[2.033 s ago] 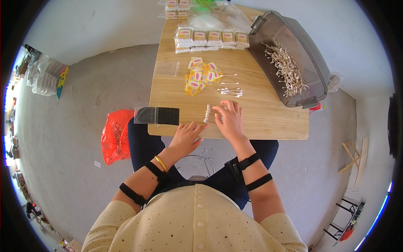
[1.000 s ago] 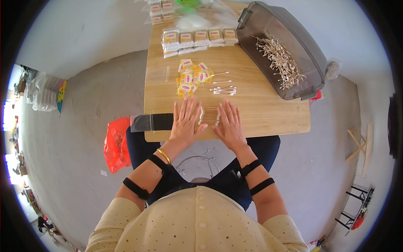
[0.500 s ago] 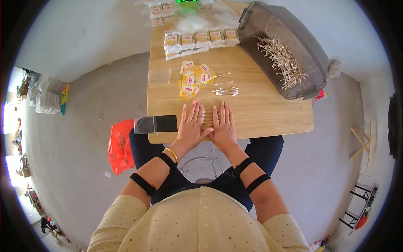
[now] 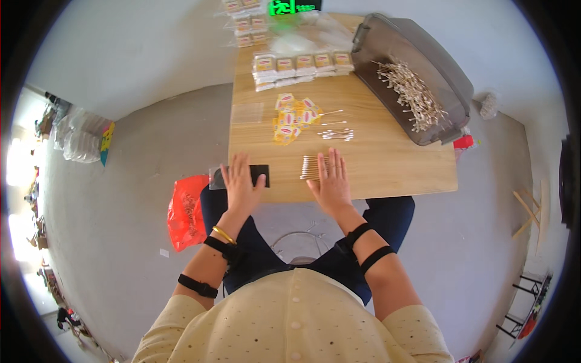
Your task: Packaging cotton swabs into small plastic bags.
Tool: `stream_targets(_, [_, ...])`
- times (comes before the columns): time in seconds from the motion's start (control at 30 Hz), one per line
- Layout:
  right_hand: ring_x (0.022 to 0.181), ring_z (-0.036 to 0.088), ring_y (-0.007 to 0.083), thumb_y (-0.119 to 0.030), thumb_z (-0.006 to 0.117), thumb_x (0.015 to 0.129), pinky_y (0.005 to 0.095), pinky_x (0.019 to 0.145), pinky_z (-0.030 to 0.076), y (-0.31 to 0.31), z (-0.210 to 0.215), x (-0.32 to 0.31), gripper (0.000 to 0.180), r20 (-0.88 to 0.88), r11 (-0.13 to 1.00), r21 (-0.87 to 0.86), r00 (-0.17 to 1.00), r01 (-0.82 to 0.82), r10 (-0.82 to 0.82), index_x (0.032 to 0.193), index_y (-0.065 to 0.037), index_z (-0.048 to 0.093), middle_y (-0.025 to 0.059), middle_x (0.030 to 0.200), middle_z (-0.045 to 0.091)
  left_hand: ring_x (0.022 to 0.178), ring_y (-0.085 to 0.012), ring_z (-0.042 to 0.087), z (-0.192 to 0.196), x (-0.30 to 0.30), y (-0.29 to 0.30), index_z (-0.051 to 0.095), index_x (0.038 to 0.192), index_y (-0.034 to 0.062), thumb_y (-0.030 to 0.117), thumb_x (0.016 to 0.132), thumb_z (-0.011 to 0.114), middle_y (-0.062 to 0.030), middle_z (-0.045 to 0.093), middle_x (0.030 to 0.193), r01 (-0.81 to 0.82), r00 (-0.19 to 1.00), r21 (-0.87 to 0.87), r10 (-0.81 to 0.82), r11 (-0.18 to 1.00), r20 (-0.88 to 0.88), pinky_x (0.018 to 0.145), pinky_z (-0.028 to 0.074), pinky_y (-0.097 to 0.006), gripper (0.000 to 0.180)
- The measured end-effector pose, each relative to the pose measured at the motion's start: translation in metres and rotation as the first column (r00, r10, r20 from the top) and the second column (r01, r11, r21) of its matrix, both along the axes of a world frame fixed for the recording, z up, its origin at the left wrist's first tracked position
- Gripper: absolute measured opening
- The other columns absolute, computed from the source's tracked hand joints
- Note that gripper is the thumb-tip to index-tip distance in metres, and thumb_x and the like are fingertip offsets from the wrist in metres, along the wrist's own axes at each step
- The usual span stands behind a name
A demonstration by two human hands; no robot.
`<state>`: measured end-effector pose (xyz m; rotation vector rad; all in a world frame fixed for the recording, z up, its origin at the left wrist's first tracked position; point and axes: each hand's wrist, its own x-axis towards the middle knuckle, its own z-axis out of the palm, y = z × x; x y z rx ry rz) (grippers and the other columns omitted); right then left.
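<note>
My left hand (image 4: 242, 184) is over a black card in a clear plastic sleeve (image 4: 260, 175) at the table's near left edge, fingers spread. Whether it touches the sleeve I cannot tell. My right hand (image 4: 333, 184) lies with outstretched fingers at the right end of a neat row of cotton swabs (image 4: 310, 167), partly covering it. Beyond that row lies a small loose bunch of cotton swabs (image 4: 339, 135), with a couple of single swabs above it. A pile of yellow and white printed cards (image 4: 293, 118) lies to their left.
A grey translucent bin (image 4: 387, 72) holding many loose swabs (image 4: 414, 97) lies tilted at the far right of the wooden table (image 4: 399, 166). Packed swab bundles (image 4: 302, 65) line the back. A clear bag (image 4: 248, 113) lies flat at left. A red plastic bag (image 4: 186, 212) hangs below the left edge.
My left hand has left the swab row and moved left to the black card in its sleeve. My right hand stays at the row's right end. The view has shifted slightly.
</note>
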<state>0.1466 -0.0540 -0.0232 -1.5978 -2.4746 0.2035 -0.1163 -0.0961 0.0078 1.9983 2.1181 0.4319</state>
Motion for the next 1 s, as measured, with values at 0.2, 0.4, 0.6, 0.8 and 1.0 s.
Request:
stream_targets(0.2, [0.155,0.016,0.0411,-0.045,0.055,0.099,0.0514,0.127,0.013,-0.002,-0.005,0.0,0.079,0.009,0.999,0.044,0.999,-0.031,0.031,0.158,-0.001,0.028,0.0284,0.165,0.018,0.117,-0.0339,0.056,0.01,-0.076,-0.028,0.065,0.113,0.0101,0.021,0.089,0.069,-0.012,0.063,0.117,-0.253,0.96,0.037,0.246,0.967,0.136,0.102,0.041,-0.049,0.027])
stream_targets(0.4, [0.154,0.016,0.0417,-0.042,0.053,0.1,0.0516,0.127,0.014,-0.009,-0.01,-0.06,0.077,-0.094,0.992,0.027,0.988,-0.121,0.123,0.159,-0.001,0.026,0.0287,0.164,0.019,0.096,-0.0311,0.061,0.022,-0.03,0.042,0.069,0.089,0.0105,0.019,0.086,0.071,-0.008,0.066,0.094,-0.035,0.978,0.098,0.013,0.995,0.208,0.083,0.046,-0.045,0.01])
stream_targets(0.6, [0.154,0.017,0.0412,-0.041,0.053,0.099,0.0516,0.127,0.015,-0.011,0.001,-0.072,0.077,-0.087,0.992,0.003,0.988,-0.127,0.127,0.159,-0.001,0.026,0.0291,0.164,0.02,0.106,-0.031,0.062,0.004,0.013,0.135,0.07,0.098,0.0109,0.032,0.085,0.075,-0.0097,0.067,0.105,0.003,0.97,-0.098,0.021,0.995,0.243,0.09,0.048,-0.043,0.025])
stream_targets(0.8, [0.154,0.017,0.0416,-0.04,0.054,0.099,0.052,0.127,0.015,-0.011,-0.003,-0.065,0.078,-0.127,0.994,-0.016,0.986,-0.111,0.108,0.159,-0.001,0.024,0.0288,0.164,0.02,0.115,-0.0285,0.06,-0.007,0.043,0.152,0.07,0.106,0.0139,0.044,0.075,0.084,-0.01,0.067,0.114,-0.116,0.992,-0.165,0.122,0.979,0.029,0.097,0.043,-0.045,0.045])
stream_targets(1.0, [0.155,0.016,0.0422,-0.04,0.054,0.098,0.0524,0.127,0.014,-0.011,0.001,-0.067,0.079,-0.16,0.993,-0.019,0.98,-0.119,0.114,0.159,-0.001,0.023,0.0293,0.164,0.018,0.098,-0.0233,0.068,-0.016,0.016,0.164,0.075,0.092,0.0124,0.047,0.073,0.086,-0.0056,0.074,0.094,-0.156,0.939,-0.305,0.237,0.94,0.25,0.092,0.044,-0.042,0.04])
